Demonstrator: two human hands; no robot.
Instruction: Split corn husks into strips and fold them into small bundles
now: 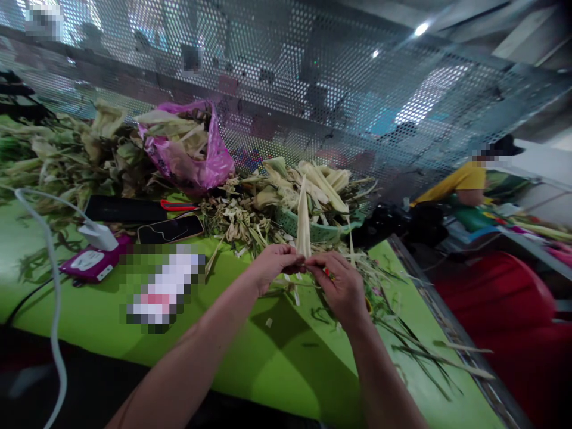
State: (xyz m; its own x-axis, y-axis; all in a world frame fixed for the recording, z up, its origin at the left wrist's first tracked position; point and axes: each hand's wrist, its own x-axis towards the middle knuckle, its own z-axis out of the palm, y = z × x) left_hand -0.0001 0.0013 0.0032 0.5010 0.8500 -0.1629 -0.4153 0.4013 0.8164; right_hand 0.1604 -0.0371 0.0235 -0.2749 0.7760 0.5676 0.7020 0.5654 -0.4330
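A pale, pointed corn husk (pixel 303 223) stands upright between my two hands, its lower end pinched in the fingers. My left hand (pixel 277 264) is closed on the base of the husk from the left. From the right, my right hand (pixel 339 283) pinches the same spot with thumb and forefinger, the fingertips of both hands almost touching. Just behind them is a green basket (pixel 290 221) heaped with dry husks (pixel 328 185). Thin stalks and husk scraps (pixel 379 310) lie by my right wrist.
A pink plastic bag (pixel 214 170) of husks stands at the back left, beside a large husk pile (pixel 89 149). A phone (pixel 170 229), red cutter (pixel 176 205) and purple power box (pixel 93 262) with a white cable lie left. A red chair (pixel 496 292) and a person (pixel 465 182) are right.
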